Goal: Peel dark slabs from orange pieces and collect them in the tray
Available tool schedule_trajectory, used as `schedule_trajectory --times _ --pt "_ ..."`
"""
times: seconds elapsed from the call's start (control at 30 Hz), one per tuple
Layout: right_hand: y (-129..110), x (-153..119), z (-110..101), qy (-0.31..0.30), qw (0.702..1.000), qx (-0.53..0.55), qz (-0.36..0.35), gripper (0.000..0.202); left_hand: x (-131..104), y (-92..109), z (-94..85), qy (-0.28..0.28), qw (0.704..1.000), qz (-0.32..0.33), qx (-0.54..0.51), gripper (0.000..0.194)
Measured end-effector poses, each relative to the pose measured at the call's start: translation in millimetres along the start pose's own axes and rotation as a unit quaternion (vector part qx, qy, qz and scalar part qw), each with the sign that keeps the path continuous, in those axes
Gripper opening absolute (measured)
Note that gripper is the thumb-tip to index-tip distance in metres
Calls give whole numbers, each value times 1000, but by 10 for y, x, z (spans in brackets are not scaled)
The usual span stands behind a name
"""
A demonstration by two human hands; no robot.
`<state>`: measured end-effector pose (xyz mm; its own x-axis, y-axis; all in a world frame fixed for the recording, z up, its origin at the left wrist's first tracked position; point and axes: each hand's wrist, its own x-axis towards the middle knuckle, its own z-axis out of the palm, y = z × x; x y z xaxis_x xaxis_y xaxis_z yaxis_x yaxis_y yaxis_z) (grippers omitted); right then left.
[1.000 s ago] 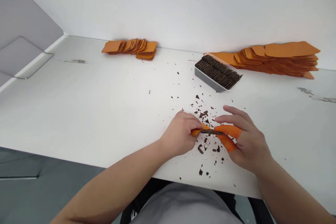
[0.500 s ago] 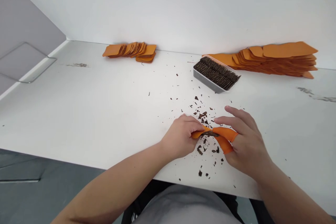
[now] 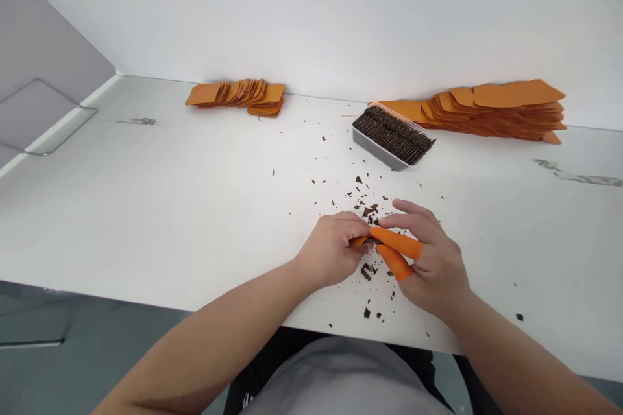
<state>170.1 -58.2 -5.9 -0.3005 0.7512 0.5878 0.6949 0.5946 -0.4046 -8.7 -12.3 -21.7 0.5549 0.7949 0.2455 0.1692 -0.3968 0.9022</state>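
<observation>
Near the table's front edge my left hand (image 3: 335, 249) pinches a small orange piece (image 3: 359, 242) with a dark brown strip (image 3: 374, 240) against it. My right hand (image 3: 433, 259) wears orange covers on its thumb and index finger; these two fingertips close on the strip's right end, touching the left hand's fingers. The other fingers of the right hand are stretched out. Most of the orange piece is hidden by the left fingers. Dark flakes (image 3: 370, 209) lie on the table around both hands.
A clear box (image 3: 379, 152) of stacked dark strips stands behind the hands. Orange pieces lie in a long pile (image 3: 516, 110) at the back right and a smaller pile (image 3: 238, 94) at the back left. A wire frame (image 3: 87, 120) is at the far left.
My right hand has moved left, its covered fingertips now meeting at my left hand. Less of the dark strip shows between the hands. The view has shifted slightly.
</observation>
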Motion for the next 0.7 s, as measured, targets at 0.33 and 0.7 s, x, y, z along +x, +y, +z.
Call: schedule_trajectory --times 0.33,0.7 --pt "-72 -5 39 60 998 7 26 41 15 68 -26 18 986 -99 -135 18" --pt "-66 -16 45 73 995 0 65 33 66 132 -46 -3 901 -146 -408 21"
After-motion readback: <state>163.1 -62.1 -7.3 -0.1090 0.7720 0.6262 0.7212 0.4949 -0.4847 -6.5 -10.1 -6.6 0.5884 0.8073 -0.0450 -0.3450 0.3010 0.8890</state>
